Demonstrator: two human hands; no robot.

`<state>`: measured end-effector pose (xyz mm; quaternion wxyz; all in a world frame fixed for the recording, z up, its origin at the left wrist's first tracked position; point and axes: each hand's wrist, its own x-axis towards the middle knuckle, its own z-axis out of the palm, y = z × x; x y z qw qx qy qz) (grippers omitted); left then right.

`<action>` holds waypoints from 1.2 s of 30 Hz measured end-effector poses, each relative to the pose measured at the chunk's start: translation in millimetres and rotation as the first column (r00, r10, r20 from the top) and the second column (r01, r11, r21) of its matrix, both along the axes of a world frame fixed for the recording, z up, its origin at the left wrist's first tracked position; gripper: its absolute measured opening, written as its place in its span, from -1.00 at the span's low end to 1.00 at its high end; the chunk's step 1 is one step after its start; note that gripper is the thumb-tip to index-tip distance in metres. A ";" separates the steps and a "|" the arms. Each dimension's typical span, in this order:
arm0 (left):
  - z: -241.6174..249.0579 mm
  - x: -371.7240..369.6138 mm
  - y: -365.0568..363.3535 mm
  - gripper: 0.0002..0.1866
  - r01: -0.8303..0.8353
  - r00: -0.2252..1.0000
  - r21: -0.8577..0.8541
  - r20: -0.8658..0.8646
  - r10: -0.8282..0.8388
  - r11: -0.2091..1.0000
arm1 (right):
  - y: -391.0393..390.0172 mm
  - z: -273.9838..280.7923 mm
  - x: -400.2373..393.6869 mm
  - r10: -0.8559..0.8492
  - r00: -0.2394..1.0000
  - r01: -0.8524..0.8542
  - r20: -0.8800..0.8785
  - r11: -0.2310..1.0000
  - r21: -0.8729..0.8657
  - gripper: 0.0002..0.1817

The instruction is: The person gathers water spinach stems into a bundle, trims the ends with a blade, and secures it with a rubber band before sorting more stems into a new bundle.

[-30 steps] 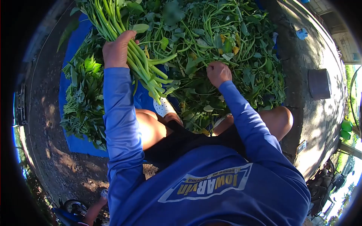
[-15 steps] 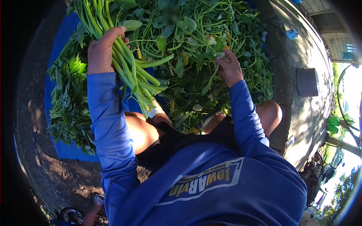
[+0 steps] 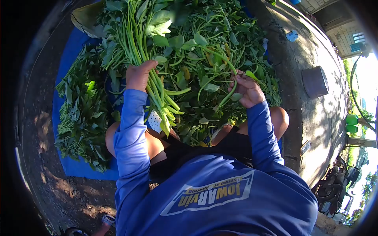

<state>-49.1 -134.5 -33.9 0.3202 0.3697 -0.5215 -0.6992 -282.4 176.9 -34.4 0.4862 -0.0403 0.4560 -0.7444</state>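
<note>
My left hand (image 3: 141, 74) is wrapped round a thick bunch of water spinach (image 3: 159, 98). The leafy tops point away from me, and the pale cut stem ends hang toward my knees. To the right, my right hand (image 3: 247, 89) pinches a single water spinach stalk (image 3: 229, 63) between thumb and fingers. That stalk bends over the big loose pile of greens (image 3: 212, 29) in front of me. A few leaves in the pile are yellowed.
On my left, more bundled greens (image 3: 80, 118) lie on a blue tarp (image 3: 73, 167). Along the right runs a concrete ledge (image 3: 293, 63) with a dark cylindrical container (image 3: 315, 82) on it. A white perforated shoe (image 3: 154, 121) shows below the bunch. Farther right stands a motorbike (image 3: 332, 188).
My left hand has come nearer and to the right with the bunch, whose leafy tops now show more fully. My right hand has drawn back toward me, and a longer stalk shows at its fingers.
</note>
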 end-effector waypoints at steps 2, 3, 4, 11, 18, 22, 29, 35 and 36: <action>-14.6 -8.8 12.5 -0.77 0.010 0.999 0.045 0.030 -0.011 0.999 | 4.8 4.6 2.2 -0.050 0.999 0.048 -0.022 0.994 -0.096 -0.65; -21.4 -14.7 19.8 -0.77 0.018 0.999 0.073 0.043 -0.021 0.997 | 5.3 13.4 7.9 -0.088 0.996 0.083 -0.034 0.987 -0.141 -0.65; -25.9 -20.1 26.6 -0.79 0.027 0.998 0.108 0.060 -0.034 0.994 | 6.3 21.1 11.8 -0.126 0.991 0.116 -0.045 0.976 -0.183 -0.65; -109.2 -50.4 68.8 -0.72 0.088 0.989 0.032 -0.120 -0.083 0.996 | 6.4 54.7 18.8 -0.268 0.865 0.237 -0.425 0.964 -0.125 -0.58; -126.0 -71.2 122.0 -0.71 0.062 0.993 0.263 0.080 -0.086 0.963 | -30.4 -12.2 58.3 0.180 0.808 0.057 -0.562 0.924 0.378 -0.60; -163.6 -67.4 125.1 -0.72 0.204 0.977 0.093 -0.087 -0.196 0.974 | -33.0 -82.0 73.6 0.322 0.655 0.092 -0.684 0.864 0.495 -0.64; -152.0 -62.0 130.6 -0.71 0.234 0.933 0.283 -0.335 -0.133 0.930 | -36.4 -102.6 66.2 0.487 0.778 -0.157 -0.397 0.763 0.627 -0.68; -175.5 -55.1 138.9 -0.70 0.112 0.981 0.147 -0.176 -0.086 0.983 | -35.6 -116.7 74.9 0.362 0.838 -0.085 -0.407 0.825 0.558 -0.66; -155.4 -53.9 134.3 -0.71 0.049 0.987 0.113 -0.158 -0.031 0.992 | -34.2 -98.1 76.2 0.299 0.853 0.019 -0.429 0.802 0.597 -0.67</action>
